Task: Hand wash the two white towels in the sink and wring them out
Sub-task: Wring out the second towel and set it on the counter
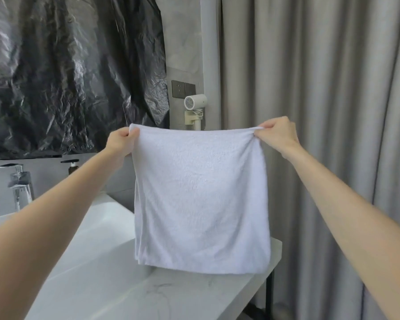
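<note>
A square white towel (pixel 201 199) hangs flat in the air above the right end of the counter. My left hand (pixel 120 140) pinches its upper left corner and my right hand (pixel 276 135) pinches its upper right corner, so the top edge is stretched tight between them. The towel's lower edge hangs just over the marble counter (pixel 194 294). The white sink basin (pixel 97 229) lies below my left forearm, with the chrome faucet (pixel 19 183) at its far left. Only one towel is in view.
Crinkled black plastic sheeting (pixel 67 72) covers the wall above the sink. A soap pump (pixel 71 166) stands behind the basin. A white hair dryer (pixel 194 102) hangs on the wall under dark switches (pixel 183 88). Grey curtains (pixel 321 100) close off the right side past the counter's end.
</note>
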